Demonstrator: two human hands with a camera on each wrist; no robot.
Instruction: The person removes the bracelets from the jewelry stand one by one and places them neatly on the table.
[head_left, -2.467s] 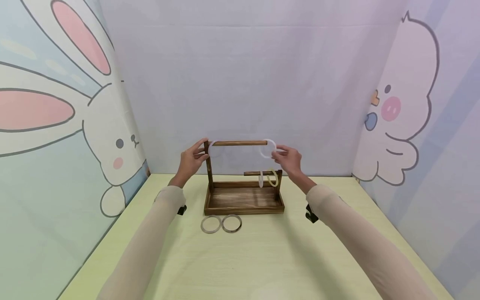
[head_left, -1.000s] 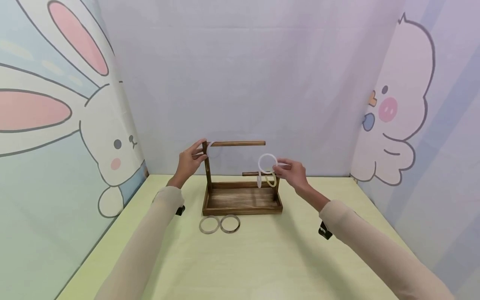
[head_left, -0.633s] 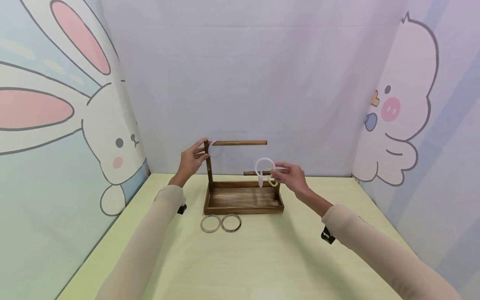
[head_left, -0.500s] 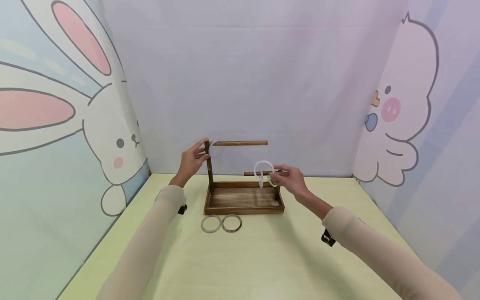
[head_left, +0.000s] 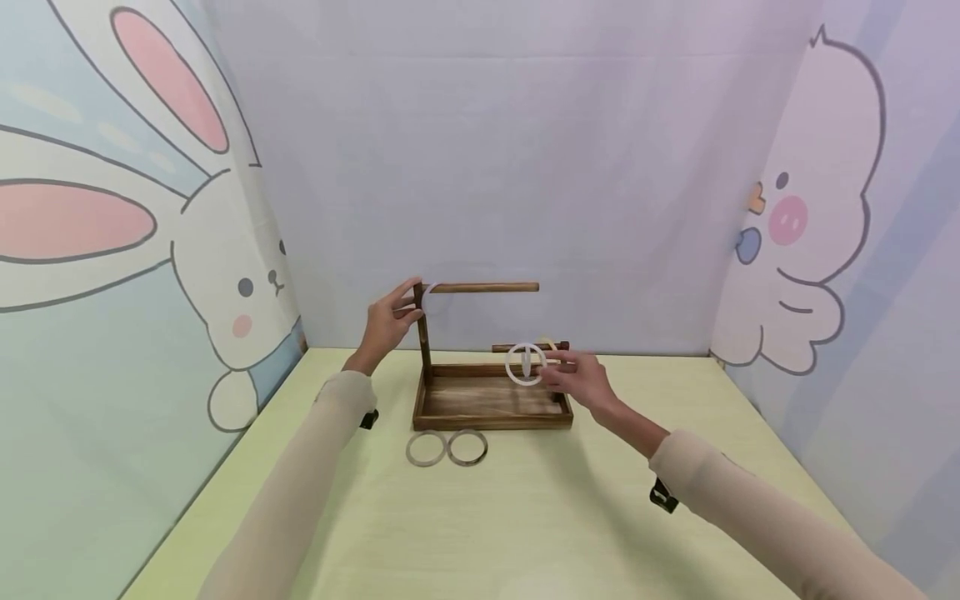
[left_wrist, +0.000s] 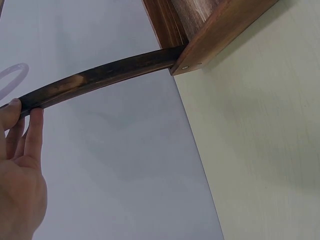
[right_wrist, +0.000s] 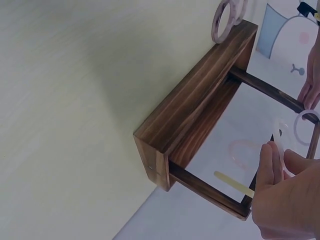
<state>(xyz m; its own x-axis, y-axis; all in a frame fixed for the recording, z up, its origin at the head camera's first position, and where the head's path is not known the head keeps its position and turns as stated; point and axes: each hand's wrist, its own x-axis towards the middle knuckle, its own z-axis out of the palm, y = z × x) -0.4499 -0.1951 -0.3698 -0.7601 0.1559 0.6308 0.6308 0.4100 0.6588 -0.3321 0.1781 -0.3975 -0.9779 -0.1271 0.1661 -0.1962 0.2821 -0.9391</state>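
My left hand [head_left: 386,325] grips the top of the left post [left_wrist: 100,77] of a dark wooden bangle stand [head_left: 491,422], thumb and fingers on either side. With fingertips and thumb, my right hand [head_left: 585,383] pinches a white bangle [head_left: 507,365] by its right side, in front of the lower bar [head_left: 506,348]. A pale bangle [head_left: 527,363] hangs on that bar, seen through the held one. Partly behind my right fingers is a yellow bangle [head_left: 551,342] on the same bar. One pale lavender bangle [head_left: 427,297] hangs at the post end of the upper bar [head_left: 487,287].
Two greyish bangles, a lighter one [head_left: 409,448] and a dark-streaked one [head_left: 468,463], lie side by side on the pale table [head_left: 465,533] before the stand's tray. A grey backdrop [head_left: 510,167] rises behind; printed cartoon walls flank both sides.
My right hand has brought the white bangle from the upper bar's free end down to the front of the lower bar. The left hand keeps its grip on the post.
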